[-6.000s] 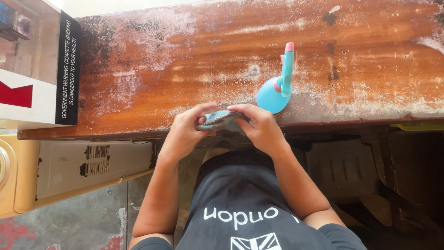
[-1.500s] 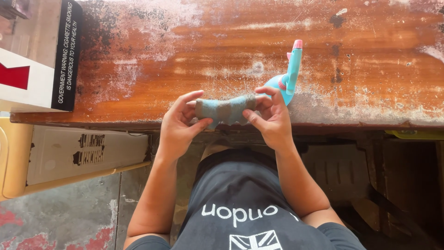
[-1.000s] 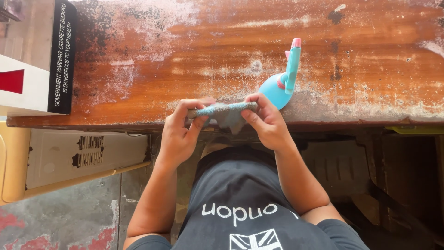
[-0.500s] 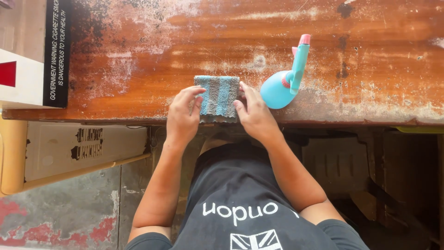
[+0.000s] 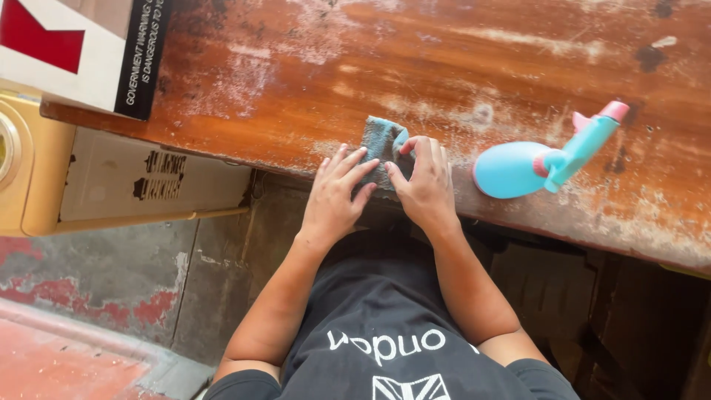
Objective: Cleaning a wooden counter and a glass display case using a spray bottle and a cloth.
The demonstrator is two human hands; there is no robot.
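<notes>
Near the bench (image 5: 518, 44) edge, I'm now pressing the folded cloth (image 5: 383, 144) flat, no longer lifted: left hand (image 5: 337, 192) and right hand (image 5: 424, 185) spread open on it, beside the spray bottle (image 5: 544, 159).

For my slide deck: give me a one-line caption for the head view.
Both hands, left hand and right hand, press a folded blue-grey cloth on a worn wooden counter beside a blue spray bottle.

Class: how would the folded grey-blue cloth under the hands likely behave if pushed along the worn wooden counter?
The folded grey-blue cloth probably is soft and floppy: it lies flattened under both hands. It likely drags rather than slides, since the worn wooden counter looks rough and powdery. It shouldn't roll.
</notes>
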